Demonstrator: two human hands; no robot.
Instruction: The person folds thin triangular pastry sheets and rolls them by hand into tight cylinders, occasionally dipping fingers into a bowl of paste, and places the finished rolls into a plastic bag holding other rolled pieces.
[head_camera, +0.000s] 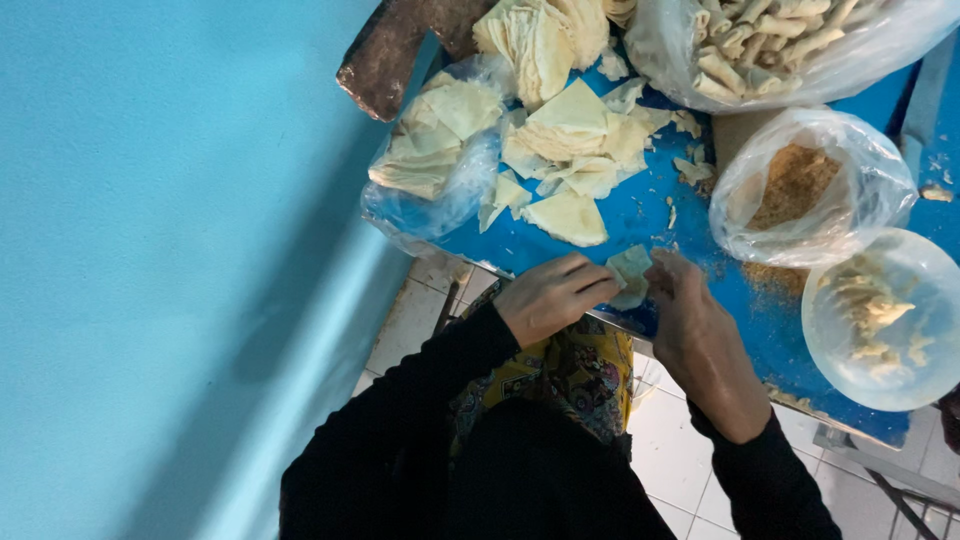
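Both hands meet at the near edge of the blue table top (640, 215), pinching one small pale thin dough sheet (630, 268) between them. Left hand (553, 297) comes in from the near-left, fingers curled narrow onto the sheet's left side; right hand (697, 330) comes in from the near-right, fingertips closed on its right side. So the sheet lies straight between the two, touching both, neither clearly nearer. Its lower part is folded or bunched, so no clear long axis. Farther in on the table, toward the far-left corner, a loose heap of cream triangular dough sheets (575, 150), partly over a clear plastic bag (430, 190). To the right, a clear bag of brown crumbly filling (800, 185), and at the near-right corner a clear round bowl with pale bits (885, 320). At the far edge, a bag of rolled pale pieces (770, 40).
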